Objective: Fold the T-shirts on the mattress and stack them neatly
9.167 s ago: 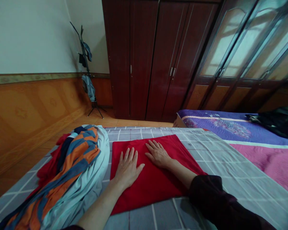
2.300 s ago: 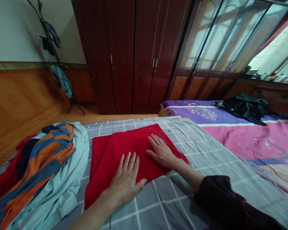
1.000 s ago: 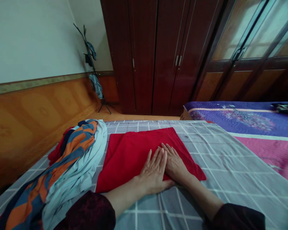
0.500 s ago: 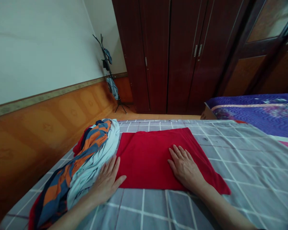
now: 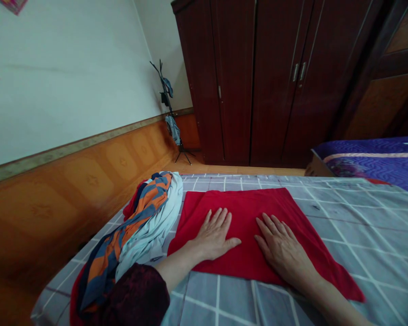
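A red cloth garment point(image 5: 245, 206), folded into a flat, roughly four-sided shape, lies spread on the bed. My left hand point(image 5: 215, 233) rests flat on its left half, fingers stretched out and thumb pointing right. On the right half lies my right hand point(image 5: 280, 242), palm down with the fingers extended. Neither hand grips the fabric. The garment's lower right corner runs out to a point beyond my right wrist. Just left of it are a pale blue garment point(image 5: 159, 217) and an orange and blue patterned garment point(image 5: 146, 203), heaped together.
A grey checked sheet point(image 5: 353, 235) covers the bed. A dark red wardrobe point(image 5: 268, 90) stands past its far edge, with a coat rack point(image 5: 172, 113) in the corner. At the right is a second bed with a purple cover point(image 5: 367, 156). The wall runs along the left.
My left hand has moved right, from the garment's left edge onto its surface. My right hand still lies flat on the red cloth. The view has turned slightly left.
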Available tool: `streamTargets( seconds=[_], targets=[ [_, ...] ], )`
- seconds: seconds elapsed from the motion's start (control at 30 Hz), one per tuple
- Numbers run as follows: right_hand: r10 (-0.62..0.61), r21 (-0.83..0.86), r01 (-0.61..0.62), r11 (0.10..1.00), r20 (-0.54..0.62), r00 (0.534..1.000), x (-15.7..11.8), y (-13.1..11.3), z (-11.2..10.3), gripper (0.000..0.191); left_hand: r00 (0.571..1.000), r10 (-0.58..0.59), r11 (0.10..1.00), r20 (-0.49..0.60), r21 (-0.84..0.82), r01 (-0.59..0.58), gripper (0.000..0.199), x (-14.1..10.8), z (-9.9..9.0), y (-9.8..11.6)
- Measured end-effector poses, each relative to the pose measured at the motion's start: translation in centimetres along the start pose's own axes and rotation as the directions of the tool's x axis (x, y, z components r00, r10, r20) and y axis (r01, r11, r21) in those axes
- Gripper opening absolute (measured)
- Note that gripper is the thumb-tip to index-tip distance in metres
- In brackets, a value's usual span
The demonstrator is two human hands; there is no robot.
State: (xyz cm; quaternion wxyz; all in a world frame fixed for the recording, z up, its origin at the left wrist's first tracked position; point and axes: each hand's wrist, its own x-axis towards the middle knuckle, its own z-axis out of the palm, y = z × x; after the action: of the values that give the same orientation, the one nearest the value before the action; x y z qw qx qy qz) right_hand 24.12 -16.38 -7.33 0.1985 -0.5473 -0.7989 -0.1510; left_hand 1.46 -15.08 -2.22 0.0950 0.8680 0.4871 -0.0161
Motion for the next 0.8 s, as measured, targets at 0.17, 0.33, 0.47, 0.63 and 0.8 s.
streamTargets(
  seconds=[0.17, 0.33, 0.47, 0.63, 0.8],
  targets=[
    [0.008, 0.02, -0.007, 1.0, -0.006, 1.0, 0.0, -0.1, 0.1, 0.046, 0.922, -0.381, 0.923, -0.066, 0.027, 0.384, 0.079, -1.7, -0.2, -7.5],
    [0.01, 0.01, -0.01, 1.0, -0.019, 1.0, 0.0, -0.1, 0.3, 0.046, 0.923, -0.36, 0.93, -0.135, 0.032, 0.367, 0.075, -1.7, -0.8, -7.1],
    [-0.002, 0.012, 0.002, 1.0, -0.025, 1.0, -0.1, 0.1, 0.4, 0.047, 0.986, -0.132, 0.991, -0.101, -0.011, 0.132, 0.078, 0.7, -0.7, -3.3],
    [-0.004, 0.001, 0.004, 1.0, -0.025, 1.0, -0.2, 0.2, 0.4, 0.047, 0.956, -0.288, 0.958, -0.056, -0.035, 0.286, 0.085, 2.6, -0.3, -6.0],
    [0.01, 0.008, -0.01, 1.0, -0.02, 1.0, 0.0, 0.0, 0.3, 0.046, 0.906, -0.411, 0.911, -0.103, -0.019, 0.411, 0.082, 1.5, -0.6, -10.7]
  ],
)
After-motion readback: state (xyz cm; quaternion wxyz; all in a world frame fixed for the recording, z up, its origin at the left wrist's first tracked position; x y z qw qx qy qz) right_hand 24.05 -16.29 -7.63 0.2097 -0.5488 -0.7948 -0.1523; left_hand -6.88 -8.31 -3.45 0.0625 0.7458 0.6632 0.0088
